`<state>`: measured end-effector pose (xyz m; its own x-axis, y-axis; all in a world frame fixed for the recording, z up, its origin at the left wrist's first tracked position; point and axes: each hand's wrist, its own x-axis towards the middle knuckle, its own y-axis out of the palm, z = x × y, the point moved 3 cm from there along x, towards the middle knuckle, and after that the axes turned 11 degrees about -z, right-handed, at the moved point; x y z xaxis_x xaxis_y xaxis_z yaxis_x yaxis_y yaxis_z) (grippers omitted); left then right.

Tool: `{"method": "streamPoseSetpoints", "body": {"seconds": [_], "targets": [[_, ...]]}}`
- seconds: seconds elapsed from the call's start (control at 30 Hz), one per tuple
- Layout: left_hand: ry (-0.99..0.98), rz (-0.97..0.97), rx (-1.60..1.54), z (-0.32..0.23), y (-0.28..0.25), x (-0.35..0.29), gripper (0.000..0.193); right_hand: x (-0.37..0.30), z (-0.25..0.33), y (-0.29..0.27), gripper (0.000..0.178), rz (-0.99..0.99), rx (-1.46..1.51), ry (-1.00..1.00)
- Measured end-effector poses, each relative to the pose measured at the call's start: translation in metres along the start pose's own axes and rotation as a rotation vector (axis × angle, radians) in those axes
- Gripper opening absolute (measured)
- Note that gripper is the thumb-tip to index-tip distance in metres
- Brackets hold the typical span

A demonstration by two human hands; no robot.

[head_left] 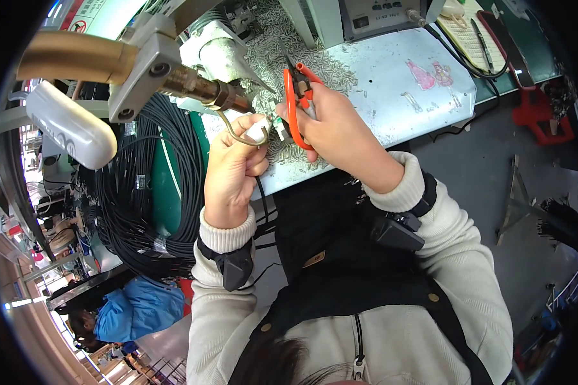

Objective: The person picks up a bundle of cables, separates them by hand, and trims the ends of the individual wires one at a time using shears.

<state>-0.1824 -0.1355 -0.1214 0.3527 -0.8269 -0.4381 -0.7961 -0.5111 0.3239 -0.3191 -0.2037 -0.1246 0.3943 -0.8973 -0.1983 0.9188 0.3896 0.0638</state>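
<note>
My left hand (230, 163) is closed in a pinch on a small white connector (257, 133), and a black cable (261, 192) hangs below it. My right hand (337, 122) is wrapped round a pair of pliers (291, 106) with red handles, whose dark jaws point up and away from me. Between the two hands, close to my right fingertips, is a small white and green piece (280, 130); whether those fingers grip it is hard to see. A bent brass-coloured tube (231, 131) from the nozzle (202, 90) curves in front of my left fingers.
Small metal pins (273, 35) lie heaped beyond my hands on the pale worktop (392, 96). A grey control box (385, 19) stands at the back. Coiled black cables (173, 186) fill the left side. A notebook (475, 38) lies far right. A person in blue (138, 311) is lower left.
</note>
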Motion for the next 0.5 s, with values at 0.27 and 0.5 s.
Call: {"method": "streamPoseSetpoints", "body": {"seconds": [0.27,0.5], "targets": [[0.014,-0.012,0.054,-0.003,-0.005,0.002,0.012,0.003,-0.004,0.002,0.024,-0.03,-0.107,-0.145],[0.135,-0.078,0.187,-0.004,-0.002,-0.005,0.012,-0.001,-0.001,0.002,0.016,0.001,-0.109,-0.128]]}}
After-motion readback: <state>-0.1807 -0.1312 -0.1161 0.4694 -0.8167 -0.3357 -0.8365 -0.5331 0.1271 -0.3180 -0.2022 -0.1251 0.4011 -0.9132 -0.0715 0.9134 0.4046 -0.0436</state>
